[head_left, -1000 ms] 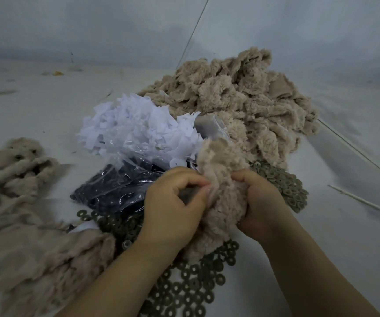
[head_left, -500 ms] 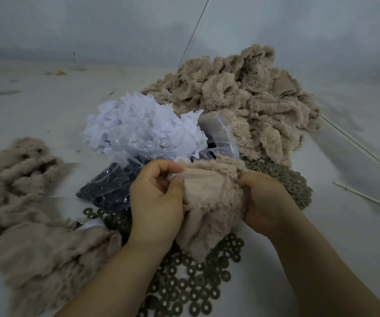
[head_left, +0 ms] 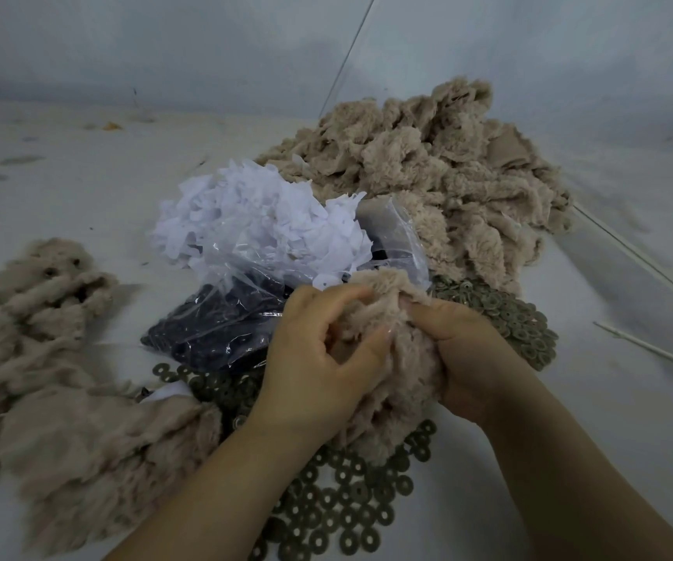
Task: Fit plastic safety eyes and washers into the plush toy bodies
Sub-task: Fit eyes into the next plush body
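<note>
A beige plush toy body [head_left: 399, 358] is bunched up between both hands at the centre. My left hand [head_left: 318, 358] grips its left side, fingers curled into the fur. My right hand [head_left: 464, 350] grips its right side, thumb pressed into the fabric. Several olive washers [head_left: 343, 508] lie scattered on the table under and in front of the hands, and more washers [head_left: 505, 317] are heaped behind my right hand. A clear plastic bag of black safety eyes [head_left: 221, 321] lies just left of my left hand. No eye or washer shows in either hand.
A big pile of beige plush bodies [head_left: 440, 176] fills the back right. More plush bodies [head_left: 63, 378] lie at the left. A heap of white paper scraps [head_left: 254, 220] sits on the bag. Thin white sticks [head_left: 650, 350] lie at the right on the white table [head_left: 63, 188].
The plush body has been turned and bunched up: its smooth inner lining showed half a second ago, now the fur faces out. Both hands have shifted their grip on it.
</note>
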A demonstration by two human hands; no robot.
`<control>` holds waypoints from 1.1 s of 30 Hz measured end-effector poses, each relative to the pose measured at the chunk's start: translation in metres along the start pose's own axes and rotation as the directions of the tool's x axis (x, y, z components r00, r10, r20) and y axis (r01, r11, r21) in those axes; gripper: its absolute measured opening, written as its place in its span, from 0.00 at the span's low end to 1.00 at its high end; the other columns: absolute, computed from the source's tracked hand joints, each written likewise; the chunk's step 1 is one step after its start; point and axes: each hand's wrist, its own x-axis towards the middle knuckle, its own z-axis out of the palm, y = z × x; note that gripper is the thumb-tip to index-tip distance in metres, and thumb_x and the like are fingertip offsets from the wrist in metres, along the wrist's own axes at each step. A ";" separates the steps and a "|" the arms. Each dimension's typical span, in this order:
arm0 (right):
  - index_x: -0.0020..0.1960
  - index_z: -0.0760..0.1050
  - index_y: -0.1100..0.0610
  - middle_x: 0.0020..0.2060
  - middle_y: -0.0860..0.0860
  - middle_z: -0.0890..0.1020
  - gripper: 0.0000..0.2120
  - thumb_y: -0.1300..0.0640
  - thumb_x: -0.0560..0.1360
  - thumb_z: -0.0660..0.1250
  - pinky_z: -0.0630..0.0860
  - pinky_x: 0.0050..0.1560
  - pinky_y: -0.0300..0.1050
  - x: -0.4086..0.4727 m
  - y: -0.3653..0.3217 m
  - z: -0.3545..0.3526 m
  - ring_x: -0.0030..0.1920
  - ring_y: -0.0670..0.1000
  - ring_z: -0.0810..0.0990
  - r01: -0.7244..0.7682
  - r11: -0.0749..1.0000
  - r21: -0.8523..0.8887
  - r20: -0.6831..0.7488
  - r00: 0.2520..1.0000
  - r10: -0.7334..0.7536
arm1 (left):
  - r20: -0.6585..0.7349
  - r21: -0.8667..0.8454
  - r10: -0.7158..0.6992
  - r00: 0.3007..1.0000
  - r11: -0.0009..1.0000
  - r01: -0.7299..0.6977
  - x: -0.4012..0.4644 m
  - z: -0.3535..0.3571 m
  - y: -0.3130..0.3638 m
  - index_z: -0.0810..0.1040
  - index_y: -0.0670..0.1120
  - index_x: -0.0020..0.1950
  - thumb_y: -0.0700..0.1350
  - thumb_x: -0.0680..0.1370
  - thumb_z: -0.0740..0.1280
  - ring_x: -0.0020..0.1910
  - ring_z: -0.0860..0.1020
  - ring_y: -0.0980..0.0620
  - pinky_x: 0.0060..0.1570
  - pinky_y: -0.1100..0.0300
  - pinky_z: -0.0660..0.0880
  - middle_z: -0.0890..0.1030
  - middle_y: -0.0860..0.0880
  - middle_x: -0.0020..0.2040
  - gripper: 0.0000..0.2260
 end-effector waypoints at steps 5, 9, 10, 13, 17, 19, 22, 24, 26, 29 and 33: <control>0.62 0.79 0.66 0.58 0.64 0.83 0.21 0.53 0.79 0.58 0.84 0.47 0.53 -0.002 -0.004 0.003 0.57 0.61 0.84 -0.075 0.981 0.179 0.097 0.994 0.059 | -0.096 -0.003 -0.055 0.994 0.999 0.054 -0.001 0.004 -0.002 0.79 0.53 0.52 0.40 0.75 0.72 0.44 0.77 0.59 0.45 0.67 0.74 0.77 0.53 0.48 0.10; 0.61 0.80 0.67 0.59 0.64 0.82 0.25 0.53 0.73 0.57 0.84 0.48 0.56 -0.005 -0.009 0.001 0.57 0.62 0.83 -0.103 0.949 0.298 0.180 0.982 0.050 | -0.258 0.050 -0.012 0.966 0.998 0.026 0.005 -0.006 -0.002 0.76 0.48 0.43 0.34 0.75 0.70 0.42 0.76 0.58 0.41 0.66 0.73 0.76 0.50 0.45 0.10; 0.64 0.77 0.67 0.60 0.65 0.81 0.26 0.54 0.73 0.56 0.83 0.51 0.57 -0.005 -0.008 0.003 0.59 0.62 0.83 -0.111 0.946 0.303 0.199 0.979 0.051 | -0.275 0.122 0.069 0.959 0.992 -0.036 0.004 -0.006 -0.001 0.76 0.46 0.40 0.35 0.75 0.70 0.43 0.74 0.58 0.42 0.69 0.71 0.74 0.50 0.44 0.07; 0.68 0.71 0.68 0.62 0.67 0.79 0.26 0.57 0.74 0.55 0.80 0.59 0.58 -0.006 -0.001 0.012 0.62 0.63 0.80 -0.135 0.946 0.295 0.273 0.960 0.052 | -0.220 0.173 0.124 0.968 0.981 -0.086 0.001 -0.002 0.001 0.76 0.45 0.37 0.51 0.74 0.70 0.44 0.72 0.54 0.44 0.64 0.70 0.72 0.52 0.41 0.11; 0.62 0.76 0.71 0.58 0.69 0.81 0.20 0.65 0.75 0.57 0.82 0.57 0.52 -0.005 0.010 0.021 0.58 0.63 0.82 -0.031 0.975 0.220 0.260 0.965 -0.028 | -0.180 0.145 -0.011 0.984 0.989 0.038 0.001 0.002 0.000 0.73 0.47 0.35 0.56 0.70 0.70 0.42 0.73 0.50 0.41 0.59 0.69 0.71 0.55 0.39 0.14; 0.61 0.77 0.72 0.57 0.70 0.81 0.16 0.67 0.78 0.58 0.82 0.55 0.51 -0.006 0.012 0.024 0.57 0.63 0.83 0.016 0.988 0.152 0.241 0.969 -0.053 | -0.194 0.155 -0.040 0.980 0.985 0.070 0.002 0.002 -0.002 0.72 0.48 0.34 0.52 0.69 0.71 0.41 0.73 0.50 0.40 0.59 0.70 0.71 0.55 0.38 0.12; 0.61 0.77 0.69 0.56 0.68 0.82 0.16 0.60 0.79 0.62 0.82 0.55 0.50 -0.007 0.013 0.023 0.55 0.62 0.83 0.058 0.995 0.081 0.242 0.967 -0.076 | -0.135 0.224 -0.044 0.990 0.972 0.074 0.001 0.002 -0.004 0.69 0.50 0.35 0.48 0.67 0.74 0.42 0.72 0.52 0.40 0.62 0.70 0.70 0.55 0.40 0.13; 0.57 0.81 0.66 0.52 0.66 0.84 0.15 0.56 0.78 0.65 0.82 0.51 0.48 -0.008 0.013 0.024 0.52 0.60 0.84 0.081 0.996 0.023 0.229 0.970 -0.084 | -0.141 0.237 -0.056 0.988 0.968 0.089 0.001 0.002 -0.004 0.68 0.51 0.34 0.45 0.67 0.74 0.40 0.71 0.57 0.39 0.68 0.67 0.69 0.55 0.39 0.14; 0.57 0.81 0.67 0.54 0.66 0.83 0.17 0.55 0.77 0.65 0.82 0.52 0.48 -0.008 0.013 0.024 0.55 0.61 0.84 0.093 0.996 -0.006 0.203 0.975 -0.090 | -0.188 0.191 -0.068 0.980 0.976 0.104 0.001 0.002 -0.004 0.70 0.48 0.33 0.40 0.68 0.74 0.37 0.71 0.56 0.37 0.71 0.67 0.71 0.53 0.37 0.13; 0.59 0.79 0.69 0.54 0.67 0.83 0.19 0.55 0.76 0.66 0.82 0.50 0.48 -0.007 0.014 0.024 0.55 0.62 0.84 0.103 0.994 0.026 0.162 0.981 -0.106 | -0.240 0.057 -0.126 0.963 0.988 0.143 0.003 -0.001 -0.004 0.75 0.43 0.34 0.34 0.70 0.71 0.35 0.73 0.54 0.35 0.68 0.69 0.75 0.49 0.36 0.08; 0.59 0.80 0.67 0.56 0.65 0.83 0.19 0.55 0.75 0.66 0.83 0.52 0.50 -0.008 0.011 0.024 0.57 0.61 0.84 0.084 0.991 0.108 0.146 0.984 -0.100 | -0.225 -0.120 -0.264 0.938 0.963 0.242 0.006 -0.007 -0.004 0.79 0.46 0.36 0.40 0.77 0.68 0.32 0.74 0.53 0.36 0.53 0.75 0.77 0.51 0.33 0.09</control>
